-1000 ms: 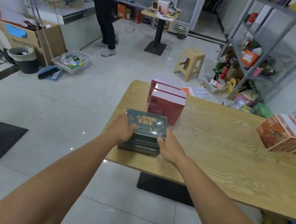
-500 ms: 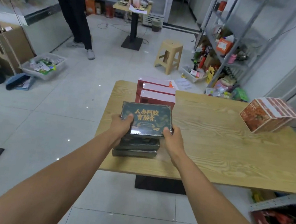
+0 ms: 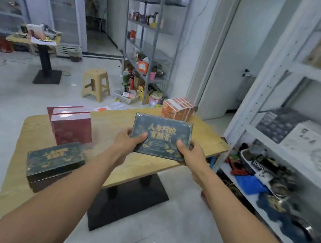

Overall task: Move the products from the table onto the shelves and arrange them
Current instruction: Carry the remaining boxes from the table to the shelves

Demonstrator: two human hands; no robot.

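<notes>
Both hands hold one dark green box with gold lettering (image 3: 162, 136) in the air over the wooden table (image 3: 113, 156). My left hand (image 3: 128, 140) grips its left edge, my right hand (image 3: 189, 151) its right edge. A stack of the same dark green boxes (image 3: 54, 160) stays on the table's near left. Red boxes (image 3: 70, 124) stand behind that stack. Orange boxes (image 3: 177, 108) stand at the table's far right corner. A white shelving unit (image 3: 293, 122) rises at the right, with flat boxes on its middle shelf.
The white unit's lower shelves hold a tray of cables and blue items (image 3: 253, 169). A grey metal rack (image 3: 153, 42) full of goods stands behind the table. A beige stool (image 3: 95, 83) and a second small table (image 3: 43, 51) are further back.
The top green box has been lifted off the stack and carried right, toward the white shelves. My view has swung right, so the stack now lies at the left.
</notes>
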